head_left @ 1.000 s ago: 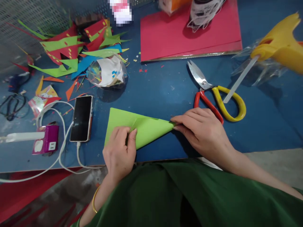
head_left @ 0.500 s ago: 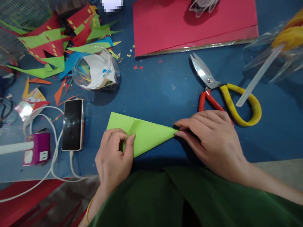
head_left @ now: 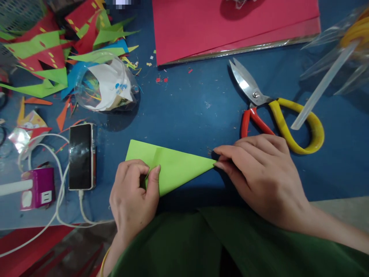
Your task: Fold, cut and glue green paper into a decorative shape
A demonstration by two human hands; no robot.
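A folded sheet of lime-green paper (head_left: 178, 166), tapering to a point on the right, lies over the blue table near its front edge. My left hand (head_left: 135, 196) pinches the paper's wide end between thumb and fingers, beside a small raised fold. At the narrow tip, my right hand (head_left: 256, 175) has its thumb and index finger closed on the paper. Just beyond my right hand lie scissors with yellow handles (head_left: 317, 129) and a tool with red handles (head_left: 261, 121), whose lower part the hand hides.
Red paper sheets (head_left: 230, 29) lie at the back. A clear plastic cup (head_left: 108, 82) and red and green paper pieces (head_left: 43, 46) are at left. A phone (head_left: 82, 156) is plugged into a white cable near a purple box (head_left: 43, 188). A translucent stick (head_left: 325, 84) slants above the scissors.
The view has shifted a little, so objects on the left appear further left. Both hands keep their grip on the green paper, and its raised fold looks slightly narrower.
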